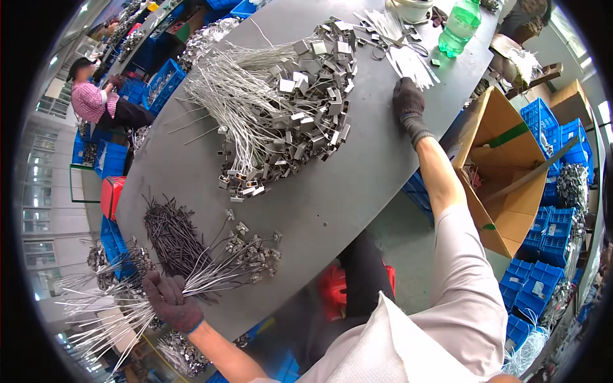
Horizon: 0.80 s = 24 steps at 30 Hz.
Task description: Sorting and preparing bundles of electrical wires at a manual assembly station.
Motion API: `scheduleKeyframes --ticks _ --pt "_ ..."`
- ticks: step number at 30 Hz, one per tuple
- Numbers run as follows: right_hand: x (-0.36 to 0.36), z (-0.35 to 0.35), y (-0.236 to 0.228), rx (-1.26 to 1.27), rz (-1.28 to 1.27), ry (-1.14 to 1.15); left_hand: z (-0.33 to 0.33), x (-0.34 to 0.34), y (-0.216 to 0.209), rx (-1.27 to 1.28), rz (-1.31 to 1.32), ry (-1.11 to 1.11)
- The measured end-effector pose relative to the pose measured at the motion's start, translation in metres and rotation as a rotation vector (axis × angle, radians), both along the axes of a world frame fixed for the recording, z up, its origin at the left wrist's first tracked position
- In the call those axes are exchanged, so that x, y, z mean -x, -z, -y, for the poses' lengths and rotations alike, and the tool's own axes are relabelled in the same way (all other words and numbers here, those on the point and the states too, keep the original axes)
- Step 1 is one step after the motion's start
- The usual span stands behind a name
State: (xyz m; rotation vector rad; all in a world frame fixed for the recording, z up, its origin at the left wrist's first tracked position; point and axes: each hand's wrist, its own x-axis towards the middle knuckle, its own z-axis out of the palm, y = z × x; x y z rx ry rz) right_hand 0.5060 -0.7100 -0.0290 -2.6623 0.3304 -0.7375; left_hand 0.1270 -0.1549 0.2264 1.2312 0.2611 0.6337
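Observation:
My left hand (172,303), in a dark knit glove, is wrapped round a bundle of thin white wires (112,319). Their loose ends fan out past the table's edge, while small metal clips (252,252) at the other end lie on the table. Right beside this hand is a pile of short black tubes or strips (172,233). My right hand (408,101), gloved too, reaches to the far right with its fingers bent in. Its fingertips meet the near end of a stack of flat white strips (410,64); the glove hides what is between them.
A large heap of metal boxes with wires (287,121) covers the middle of the grey table (377,166). A green bottle (460,29) stands far right. An open cardboard box (511,172) and blue crates (549,236) are at right. Another person (92,99) sits far left.

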Motion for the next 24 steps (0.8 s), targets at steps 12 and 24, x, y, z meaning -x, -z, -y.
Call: scheduleKeyframes --ticks 12,24 --pt "0.068 -0.015 -0.017 -0.067 0.004 -0.159 0.023 0.010 -0.026 -0.322 0.008 -0.280" --pt "-0.005 0.019 0.005 0.205 -0.093 0.054 -0.029 0.017 0.002 -0.051 -0.118 -0.143"
